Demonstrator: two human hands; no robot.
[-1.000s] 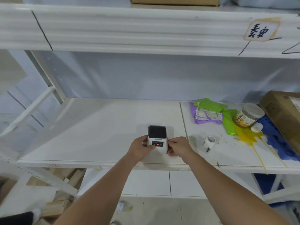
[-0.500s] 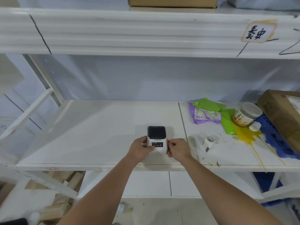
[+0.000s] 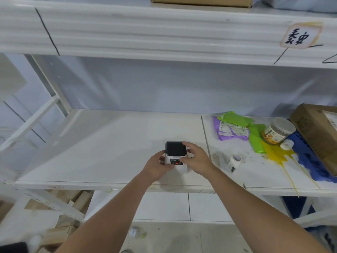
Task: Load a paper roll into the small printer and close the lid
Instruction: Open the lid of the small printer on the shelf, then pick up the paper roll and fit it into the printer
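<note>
A small white printer with a black lid on top and a red light on its front stands on the white shelf. My left hand grips its left side and front corner. My right hand lies against its right side, fingers spread and reaching up to the lid's right edge. The lid looks down. A white paper roll with black print lies on the shelf to the right of my right hand, apart from it.
Farther right lie purple and green bags, a lidded jar, a small white cap, a yellow spill, blue plastic and a cardboard box. An upper shelf hangs overhead.
My right hand has risen from the printer's lower right side to the lid's right edge, fingers spreading. The left hand keeps its grip. The printer stays in place.
</note>
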